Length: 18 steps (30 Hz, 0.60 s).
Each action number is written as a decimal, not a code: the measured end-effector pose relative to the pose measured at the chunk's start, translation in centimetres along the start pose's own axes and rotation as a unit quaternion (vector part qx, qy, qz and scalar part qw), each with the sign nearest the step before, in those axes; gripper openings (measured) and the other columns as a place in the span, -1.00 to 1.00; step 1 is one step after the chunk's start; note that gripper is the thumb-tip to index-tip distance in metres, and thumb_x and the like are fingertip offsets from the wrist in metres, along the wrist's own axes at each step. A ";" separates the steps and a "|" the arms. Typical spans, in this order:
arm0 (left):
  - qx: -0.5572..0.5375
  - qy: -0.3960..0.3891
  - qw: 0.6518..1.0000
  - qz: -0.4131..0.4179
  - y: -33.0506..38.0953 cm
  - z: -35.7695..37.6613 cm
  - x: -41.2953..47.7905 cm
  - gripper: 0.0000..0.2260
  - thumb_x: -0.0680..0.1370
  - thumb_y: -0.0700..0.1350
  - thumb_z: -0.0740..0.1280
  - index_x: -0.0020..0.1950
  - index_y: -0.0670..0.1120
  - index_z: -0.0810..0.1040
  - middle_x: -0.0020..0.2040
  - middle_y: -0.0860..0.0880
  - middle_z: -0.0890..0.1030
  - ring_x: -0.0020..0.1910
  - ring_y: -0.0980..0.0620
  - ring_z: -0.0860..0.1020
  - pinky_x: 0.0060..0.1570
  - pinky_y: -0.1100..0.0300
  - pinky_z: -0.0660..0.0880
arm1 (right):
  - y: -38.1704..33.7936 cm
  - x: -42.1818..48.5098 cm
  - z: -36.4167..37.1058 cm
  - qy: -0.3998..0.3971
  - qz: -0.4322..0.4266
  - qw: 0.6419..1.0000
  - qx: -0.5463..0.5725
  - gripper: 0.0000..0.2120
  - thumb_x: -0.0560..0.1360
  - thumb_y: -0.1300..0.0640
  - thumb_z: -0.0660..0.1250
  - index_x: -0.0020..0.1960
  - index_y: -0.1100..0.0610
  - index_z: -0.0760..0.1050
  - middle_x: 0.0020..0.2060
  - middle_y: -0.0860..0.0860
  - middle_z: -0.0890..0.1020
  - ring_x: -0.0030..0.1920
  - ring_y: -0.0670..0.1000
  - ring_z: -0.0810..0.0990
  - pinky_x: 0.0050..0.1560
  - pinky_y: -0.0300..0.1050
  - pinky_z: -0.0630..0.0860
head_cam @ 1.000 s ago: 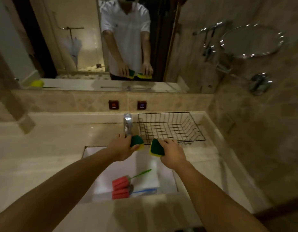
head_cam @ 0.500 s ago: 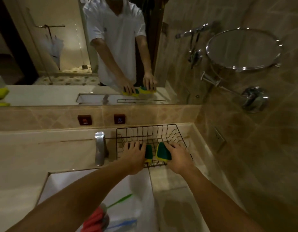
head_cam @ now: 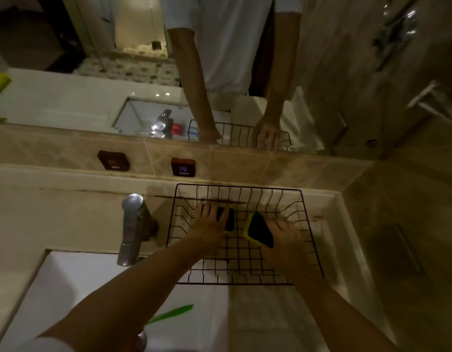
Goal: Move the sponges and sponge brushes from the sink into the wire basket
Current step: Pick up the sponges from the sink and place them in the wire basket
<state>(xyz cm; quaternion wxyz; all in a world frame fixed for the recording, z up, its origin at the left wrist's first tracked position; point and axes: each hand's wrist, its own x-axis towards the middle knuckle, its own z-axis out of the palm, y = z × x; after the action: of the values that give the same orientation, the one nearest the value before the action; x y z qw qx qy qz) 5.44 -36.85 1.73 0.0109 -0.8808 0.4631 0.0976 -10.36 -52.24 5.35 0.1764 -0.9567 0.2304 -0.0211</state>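
Observation:
The black wire basket (head_cam: 306, 219) stands on the counter to the right of the tap. Both my hands are down inside it. My left hand (head_cam: 207, 229) holds a green-and-yellow sponge (head_cam: 228, 219) near the basket floor. My right hand (head_cam: 283, 240) grips a second green-and-yellow sponge (head_cam: 259, 231), tilted on edge beside the first. The white sink (head_cam: 67, 288) lies at lower left, and the green handle of a sponge brush (head_cam: 171, 313) shows in it under my left forearm. The brush heads are hidden.
A chrome tap (head_cam: 132, 229) stands just left of the basket. Hot and cold buttons (head_cam: 183, 167) sit on the tiled backsplash. A mirror (head_cam: 143, 72) above reflects my arms. The tiled side wall (head_cam: 397, 224) closes in right of the basket.
Both hands carried the sponges from above the sink over to the right and lowered them deeper into the wire basket. The view tilted down and closer.

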 end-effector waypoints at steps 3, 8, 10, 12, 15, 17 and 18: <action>-0.014 -0.023 0.999 -0.026 -0.5 0.6 0.5 -0.21 0.42 -0.13 0.37 0.52 -0.13 0.00 0.46 -0.36 0.13 0.45 -0.38 0.04 0.45 -0.25 -0.10 | 0.7 0.7 0.3 -0.035 0.009 0.999 -0.020 -0.35 0.35 0.11 0.41 0.42 0.10 0.35 0.22 0.10 0.56 0.23 0.19 0.48 0.26 0.21 0.46; -0.045 0.003 0.998 -0.036 -0.1 0.9 0.5 -0.30 0.43 -0.25 0.33 0.51 -0.16 0.11 0.47 -0.34 0.16 0.46 -0.36 0.07 0.44 -0.29 0.00 | 1.2 1.3 0.8 -0.049 0.014 0.999 -0.011 -0.29 0.35 0.09 0.45 0.45 0.07 0.29 0.29 0.11 0.53 0.29 0.19 0.44 0.32 0.23 0.42; -0.066 0.014 0.997 -0.041 -0.1 0.9 0.5 -0.31 0.41 -0.30 0.34 0.49 -0.15 0.14 0.48 -0.30 0.16 0.47 -0.33 0.05 0.40 -0.30 0.15 | 1.0 1.6 0.7 -0.050 0.010 0.999 -0.021 -0.28 0.34 0.09 0.46 0.45 0.07 0.30 0.28 0.11 0.54 0.28 0.19 0.44 0.34 0.21 0.41; -0.079 0.010 0.996 -0.040 -0.2 0.6 0.3 -0.28 0.39 -0.32 0.36 0.48 -0.13 0.14 0.50 -0.26 0.12 0.48 -0.32 0.01 0.39 -0.28 0.24 | 0.7 2.1 0.6 -0.047 0.003 0.999 -0.021 -0.29 0.34 0.11 0.46 0.45 0.07 0.31 0.24 0.12 0.56 0.26 0.19 0.46 0.32 0.18 0.43; -0.054 0.034 0.997 -0.039 -0.6 0.2 -0.3 -0.35 0.43 -0.28 0.34 0.47 -0.18 0.16 0.49 -0.23 0.20 0.46 -0.28 0.08 0.43 -0.14 0.19 | -0.2 3.3 0.2 -0.046 -0.030 0.998 -0.021 -0.30 0.35 0.12 0.45 0.45 0.07 0.31 0.25 0.09 0.56 0.27 0.16 0.46 0.33 0.15 0.43; -0.020 0.036 0.998 -0.050 -1.1 -0.3 -1.4 -0.44 0.42 -0.23 0.35 0.41 -0.20 0.28 0.41 -0.24 0.33 0.41 -0.27 0.18 0.41 -0.14 0.17 | -1.2 4.6 -0.2 -0.055 -0.067 0.996 -0.030 -0.29 0.37 0.11 0.44 0.47 0.04 0.28 0.29 0.06 0.54 0.29 0.14 0.45 0.36 0.14 0.40; -0.005 0.039 0.998 -0.059 -1.3 -0.5 -2.0 -0.48 0.41 -0.19 0.37 0.35 -0.18 0.36 0.36 -0.23 0.38 0.37 -0.28 0.23 0.39 -0.19 0.18 | -1.8 5.2 -0.4 -0.062 -0.078 0.995 -0.023 -0.28 0.38 0.12 0.44 0.48 0.02 0.25 0.32 0.05 0.52 0.30 0.14 0.44 0.37 0.14 0.40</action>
<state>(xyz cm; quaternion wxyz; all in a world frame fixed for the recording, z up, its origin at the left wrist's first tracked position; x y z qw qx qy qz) 5.48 -34.50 2.49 -0.0054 -0.9096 0.4104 0.0648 -4.96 -53.23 6.11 0.1665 -0.9750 0.1443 0.0300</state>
